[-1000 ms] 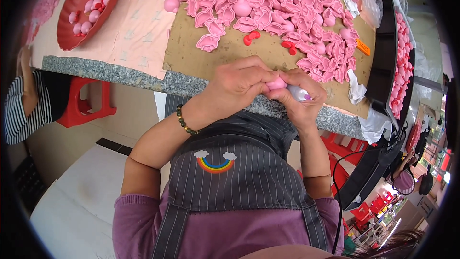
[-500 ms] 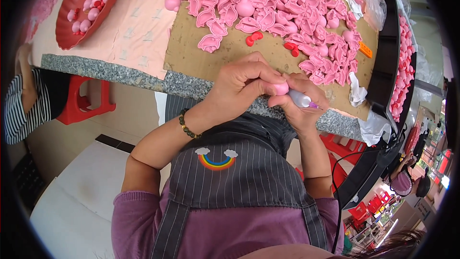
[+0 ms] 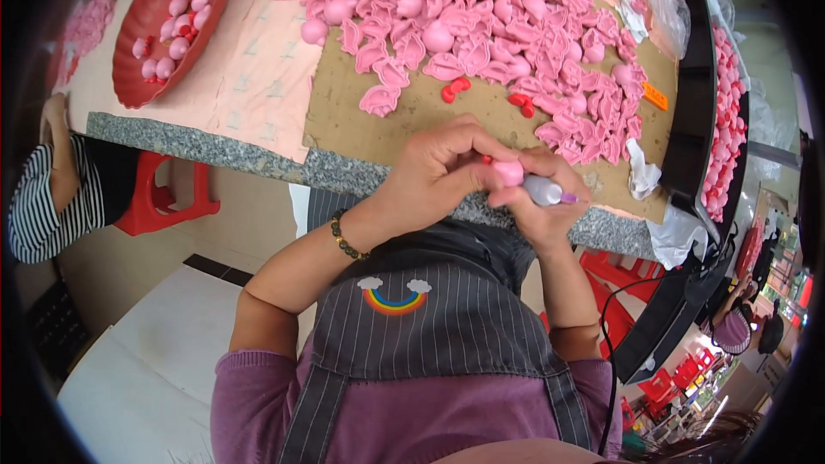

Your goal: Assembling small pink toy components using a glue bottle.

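Above the table's front edge my two hands meet at a small pink ball [image 3: 508,174]. My left hand [image 3: 434,174] pinches it between thumb and fingers. A bit of a red piece [image 3: 486,159] shows at those fingertips; the rest of it is hidden. Closed in my right hand [image 3: 550,216] is a small translucent squeeze bottle [image 3: 541,190], its purple tip pointing right, away from the ball. The right thumb and fingertips touch the ball too. Beyond my hands lie two red bow-shaped pieces [image 3: 455,89] on the brown board [image 3: 344,120].
A big heap of pink moulded pieces [image 3: 481,26] covers the board. At left stands a red scalloped tray [image 3: 137,30] of pink balls with red parts. A black bin-like holder [image 3: 692,120], crumpled tissue [image 3: 642,170] and a cable are at right. A co-worker's striped sleeve [image 3: 47,198] shows far left.
A red bit has come into sight at my left fingertips beside the ball. Both hands stay together with the ball and bottle. The whole view has shifted slightly.
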Tool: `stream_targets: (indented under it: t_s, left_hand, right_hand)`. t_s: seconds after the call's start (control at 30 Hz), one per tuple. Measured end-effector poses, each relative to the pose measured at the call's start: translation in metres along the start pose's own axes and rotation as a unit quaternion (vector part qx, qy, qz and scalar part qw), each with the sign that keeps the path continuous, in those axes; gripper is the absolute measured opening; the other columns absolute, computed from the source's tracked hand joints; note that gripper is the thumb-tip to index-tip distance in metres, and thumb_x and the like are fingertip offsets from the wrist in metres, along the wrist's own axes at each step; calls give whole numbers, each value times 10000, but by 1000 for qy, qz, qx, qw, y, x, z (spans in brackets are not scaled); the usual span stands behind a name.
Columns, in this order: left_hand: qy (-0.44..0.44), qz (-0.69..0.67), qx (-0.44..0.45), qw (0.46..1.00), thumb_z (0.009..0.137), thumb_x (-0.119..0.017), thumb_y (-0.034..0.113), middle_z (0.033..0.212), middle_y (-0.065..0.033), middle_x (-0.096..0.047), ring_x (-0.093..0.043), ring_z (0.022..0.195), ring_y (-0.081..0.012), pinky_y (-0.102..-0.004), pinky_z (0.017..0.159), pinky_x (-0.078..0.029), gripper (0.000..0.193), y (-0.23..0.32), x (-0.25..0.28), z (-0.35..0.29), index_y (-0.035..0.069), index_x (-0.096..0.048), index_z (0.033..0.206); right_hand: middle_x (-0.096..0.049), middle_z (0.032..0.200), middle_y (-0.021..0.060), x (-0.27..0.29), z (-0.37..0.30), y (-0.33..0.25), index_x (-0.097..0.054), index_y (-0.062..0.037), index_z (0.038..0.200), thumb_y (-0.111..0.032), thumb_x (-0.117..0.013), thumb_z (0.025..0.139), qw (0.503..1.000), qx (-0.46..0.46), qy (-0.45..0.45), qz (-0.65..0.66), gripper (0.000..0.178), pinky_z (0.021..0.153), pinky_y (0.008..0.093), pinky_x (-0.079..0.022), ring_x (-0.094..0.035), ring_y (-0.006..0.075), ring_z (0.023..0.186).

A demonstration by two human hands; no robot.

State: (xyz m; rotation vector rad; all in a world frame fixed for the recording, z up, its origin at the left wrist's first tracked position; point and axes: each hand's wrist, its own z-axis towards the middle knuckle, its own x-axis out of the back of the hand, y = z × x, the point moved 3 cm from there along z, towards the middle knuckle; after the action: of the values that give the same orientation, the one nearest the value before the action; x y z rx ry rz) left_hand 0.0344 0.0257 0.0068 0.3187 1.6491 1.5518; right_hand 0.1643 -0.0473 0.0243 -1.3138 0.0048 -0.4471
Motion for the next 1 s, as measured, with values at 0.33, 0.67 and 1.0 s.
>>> stream_targets:
  t_s: [0.33,0.67,1.0]
  left_hand:
    - [-46,-54,10,997,784,-599,-51,898,-65,-532,-563,821,-111,-222,694,-456,146,1,6,-6,-14,-587,924]
    - [-38,2,10,999,790,-577,-64,884,-53,-518,-557,798,-105,-218,681,-460,98,-4,7,4,-7,-576,870]
    - [1,-80,29,996,767,-604,-61,869,-59,-536,-550,744,-94,-216,650,-446,110,-4,-3,-3,-2,-573,855]
  right_hand:
    - [-600,712,137,-10,3,-9,-582,33,942,-215,-806,585,977,183,-1,-112,488,504,286,-449,-578,225,571]
    - [-622,739,150,-6,8,-5,-579,36,878,-230,-785,628,974,170,0,-149,420,511,282,-463,-596,241,571]
    - [-603,820,111,-5,-1,-5,-591,51,913,-74,-760,623,992,84,19,-96,359,659,271,-439,-547,160,713]
